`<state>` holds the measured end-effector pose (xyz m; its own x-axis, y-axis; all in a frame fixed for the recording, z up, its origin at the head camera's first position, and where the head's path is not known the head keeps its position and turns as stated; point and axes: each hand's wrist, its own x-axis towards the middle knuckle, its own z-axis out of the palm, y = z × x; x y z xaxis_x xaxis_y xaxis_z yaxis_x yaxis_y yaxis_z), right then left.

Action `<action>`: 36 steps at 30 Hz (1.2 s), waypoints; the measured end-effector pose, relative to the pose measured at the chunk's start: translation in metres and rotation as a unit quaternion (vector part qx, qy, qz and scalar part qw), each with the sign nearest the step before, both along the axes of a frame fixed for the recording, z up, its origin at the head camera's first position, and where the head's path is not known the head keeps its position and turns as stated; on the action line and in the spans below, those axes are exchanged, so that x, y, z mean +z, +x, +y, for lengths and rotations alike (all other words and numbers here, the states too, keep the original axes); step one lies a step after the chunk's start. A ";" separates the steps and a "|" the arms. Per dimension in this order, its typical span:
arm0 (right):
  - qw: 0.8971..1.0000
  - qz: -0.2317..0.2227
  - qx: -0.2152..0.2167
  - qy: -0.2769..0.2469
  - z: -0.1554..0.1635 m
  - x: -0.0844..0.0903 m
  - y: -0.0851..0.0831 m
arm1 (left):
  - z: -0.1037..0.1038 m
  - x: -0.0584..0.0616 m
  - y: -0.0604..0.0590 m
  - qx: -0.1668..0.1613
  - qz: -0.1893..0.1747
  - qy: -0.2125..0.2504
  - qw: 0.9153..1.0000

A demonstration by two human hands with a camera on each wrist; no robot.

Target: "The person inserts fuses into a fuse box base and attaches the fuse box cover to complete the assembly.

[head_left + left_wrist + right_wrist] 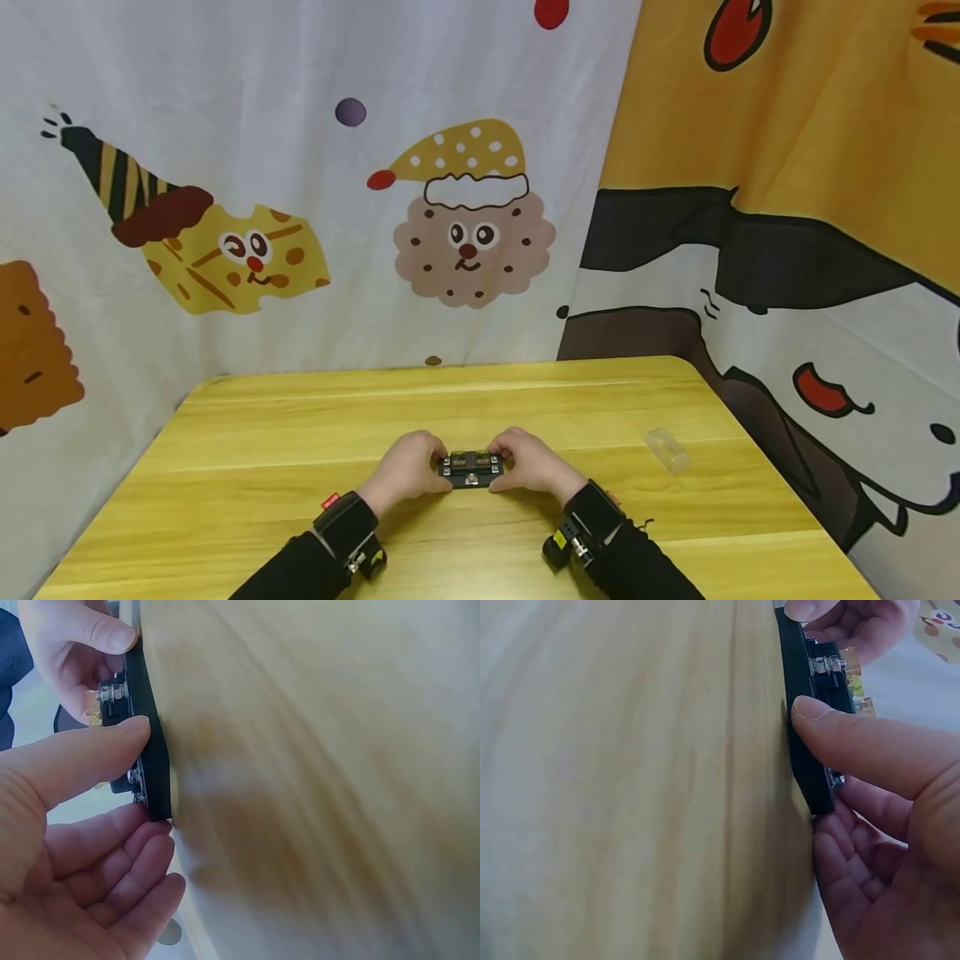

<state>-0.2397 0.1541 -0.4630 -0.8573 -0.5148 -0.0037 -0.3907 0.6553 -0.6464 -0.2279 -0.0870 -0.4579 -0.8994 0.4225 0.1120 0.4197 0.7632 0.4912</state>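
A black fuse block (471, 480) with shiny metal bolts and amber see-through pieces on top lies flat at the middle of the wooden table. By its left end my left hand (405, 468) grips it, thumb on the near edge and fingers round the end and far side. My right hand (534, 467) holds the right end the same way. In the left wrist view the thumb presses the black base (156, 772), close along the tabletop. The right wrist view shows the other thumb against the base (807, 769), with bolts and amber parts beyond it.
A clear plastic cover (667, 451) lies on the table to the right of my right hand. The yellow wooden table (300, 417) ends at a cartoon-printed curtain (300, 67) behind and on the right. Dark wrist-worn cameras (592, 525) sit on both sleeves.
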 end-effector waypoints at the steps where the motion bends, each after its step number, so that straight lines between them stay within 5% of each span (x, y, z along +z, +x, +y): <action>1: 1.000 0.001 0.001 0.001 0.000 0.001 0.000 | 0.000 0.001 0.000 -0.001 -0.002 0.001 1.000; 12: 1.000 0.006 -0.001 0.023 0.019 0.008 0.007 | -0.001 0.005 0.000 -0.004 -0.031 0.011 0.999; 19: 0.995 0.047 -0.071 0.051 0.061 0.013 0.006 | -0.001 0.006 -0.001 -0.008 -0.026 0.010 1.000; 28: 0.979 0.088 -0.161 0.089 0.124 0.036 0.015 | 0.001 0.010 -0.001 -0.012 -0.027 0.009 1.000; 36: 0.954 0.097 -0.236 0.156 0.168 0.048 0.019 | -0.001 0.009 -0.001 -0.018 -0.037 0.018 0.999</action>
